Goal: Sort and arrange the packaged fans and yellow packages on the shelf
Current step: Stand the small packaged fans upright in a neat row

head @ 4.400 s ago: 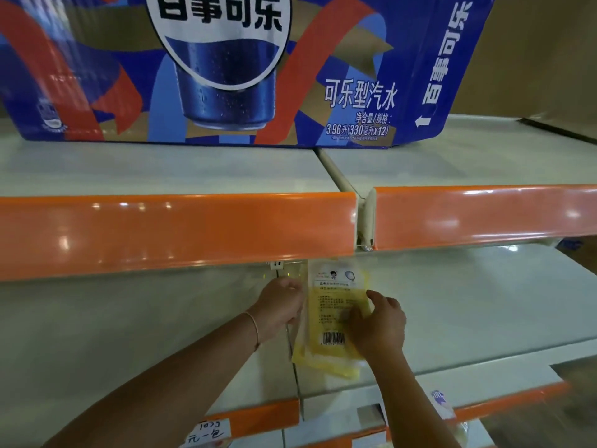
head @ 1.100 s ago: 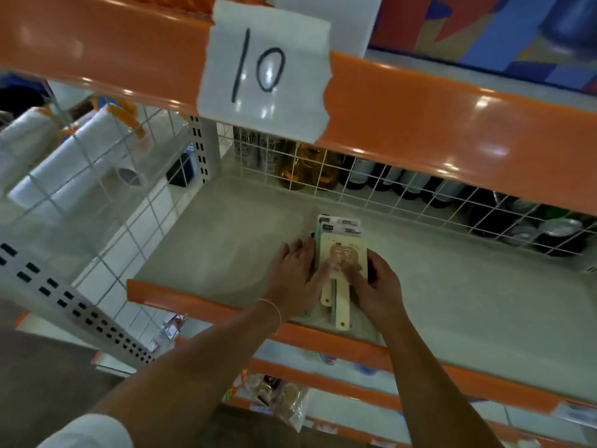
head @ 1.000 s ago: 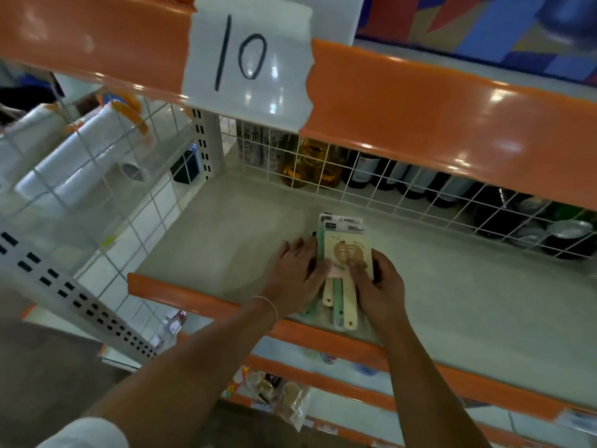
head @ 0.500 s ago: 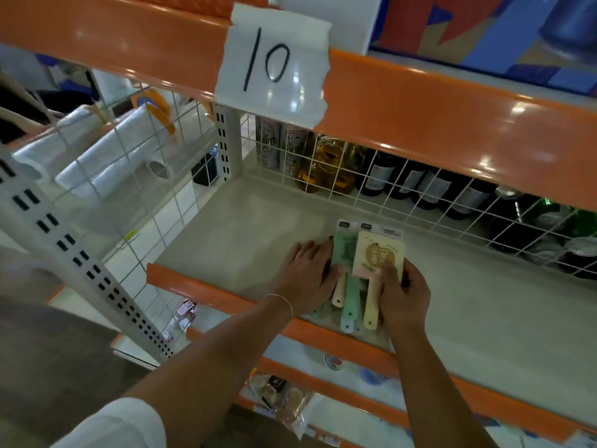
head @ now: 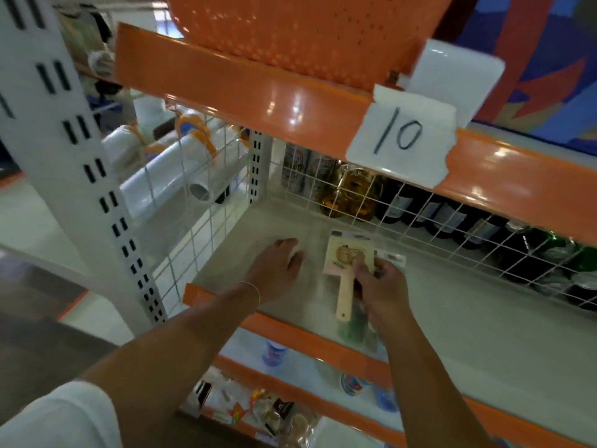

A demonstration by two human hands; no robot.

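1 packaged fan [head: 348, 263], right hand [head: 381, 287] gripping it, handle toward shelf edge.

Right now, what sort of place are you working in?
Most likely a shop or stockroom aisle. Orange-edged metal shelving carries a handwritten paper tag reading 10, bottles stand in a row behind a wire grid, and the right hand holds packaged fans on the shelf.

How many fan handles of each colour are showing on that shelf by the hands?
Cream handle: 1
Green handle: 1
Total: 2 handles; the right hand gripping the fans may hide more.
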